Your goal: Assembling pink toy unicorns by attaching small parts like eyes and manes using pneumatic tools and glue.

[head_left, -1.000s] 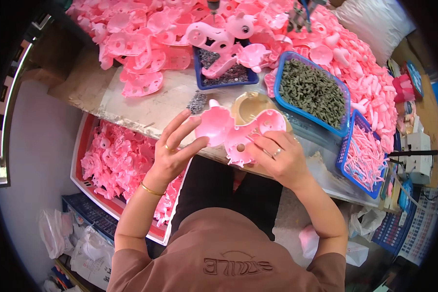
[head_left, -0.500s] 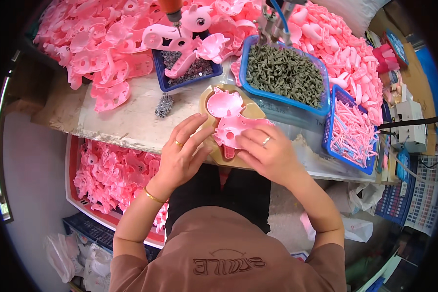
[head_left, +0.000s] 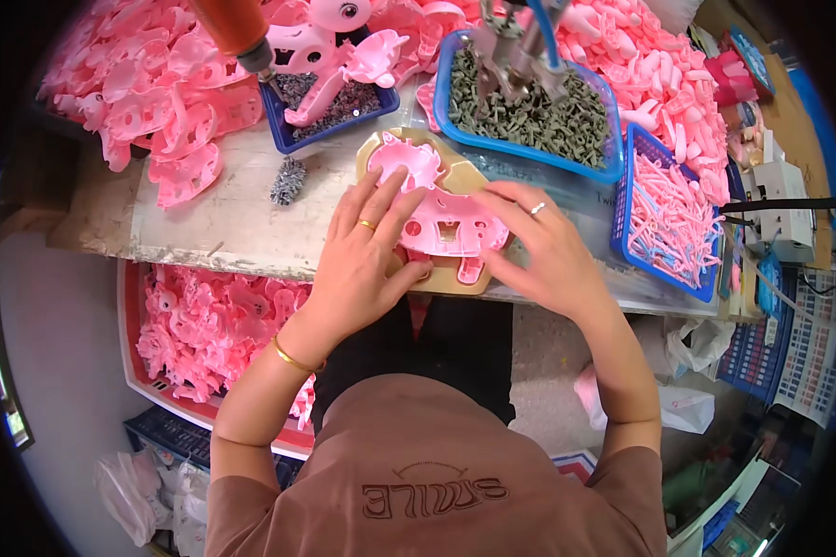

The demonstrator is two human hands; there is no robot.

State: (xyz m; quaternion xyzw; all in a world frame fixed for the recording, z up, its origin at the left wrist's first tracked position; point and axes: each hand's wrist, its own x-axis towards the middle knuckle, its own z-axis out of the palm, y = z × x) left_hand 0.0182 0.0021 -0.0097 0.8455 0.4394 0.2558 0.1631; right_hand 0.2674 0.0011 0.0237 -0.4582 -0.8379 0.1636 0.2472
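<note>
A pink plastic toy shell half (head_left: 450, 223), shaped like an animal with a head and legs, lies hollow side up in a tan moulded holder (head_left: 480, 179) at the table's front edge. My left hand (head_left: 362, 246) is open, fingers stretched over the shell's left side and touching it. My right hand (head_left: 550, 246) has its fingers apart against the shell's right edge, thumb below and forefinger above. Behind the holder are a blue tray of small dark screws (head_left: 344, 107) and a blue-rimmed tub of small grey-green parts (head_left: 539, 116).
An orange power screwdriver (head_left: 232, 28) hangs at upper left beside a painted pink toy body (head_left: 316, 56). Pink shells (head_left: 176, 111) heap up behind. At right stands a blue basket of pink sticks (head_left: 669, 218). A red-rimmed bin of pink shells (head_left: 214, 325) sits below left.
The pink shell has settled lengthwise into the tan holder. My left hand has come onto it, and my right fingers have spread from their grip. The view has shifted slightly.
</note>
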